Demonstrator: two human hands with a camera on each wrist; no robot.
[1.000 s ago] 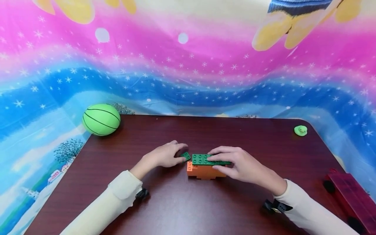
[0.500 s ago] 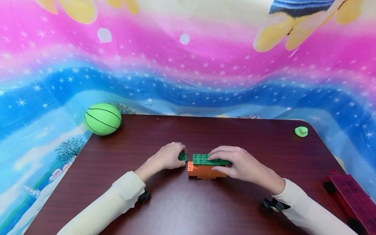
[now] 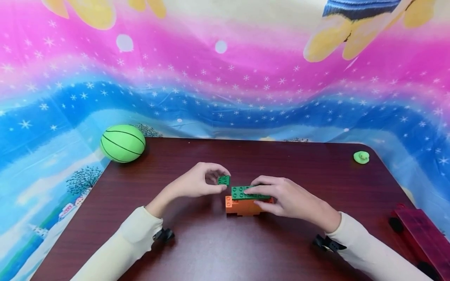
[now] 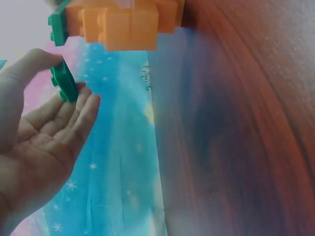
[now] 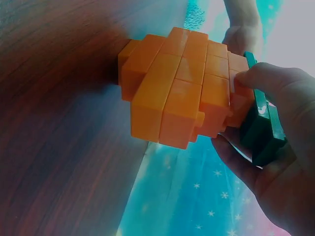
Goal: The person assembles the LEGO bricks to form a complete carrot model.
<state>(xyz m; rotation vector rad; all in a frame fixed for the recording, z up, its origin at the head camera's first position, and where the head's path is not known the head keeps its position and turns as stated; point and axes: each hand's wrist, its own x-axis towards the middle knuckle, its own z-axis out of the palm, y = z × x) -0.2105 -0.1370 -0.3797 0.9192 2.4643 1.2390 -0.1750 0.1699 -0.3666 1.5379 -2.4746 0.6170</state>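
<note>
Taking the orange block stack of moulded plastic as the landmark, which sits on the dark reddish-brown wooden tabletop near its middle: far to the left of the stack, at the tabletop's back left corner, rests a bright green rubber ball with black seams; nearer, just left of the stack, the left hand is raised off the tabletop, its grip narrow, thumb and fingertips pinching a small dark green studded plastic brick; that brick hangs in the air just above and to the left of the stack's bare orange end, not touching it; the left wrist view shows the small brick tilted between the thumb and the fingers, with the stack close beyond it; on top of the stack lies a long flat dark green studded plastic plate, covering all but the left end; the right hand rests on the stack's right part, its grip closed round plate and stack, fingers laid over the plate's studs and thumb at the near side; in the right wrist view the thumb presses on the orange side while the fingers curl about the green plate's edge; far right of the stack, by the back right corner, sits a small light green plastic duck-shaped toy; at the right edge, nearer than the stack, lies a translucent dark red plastic box.
</note>
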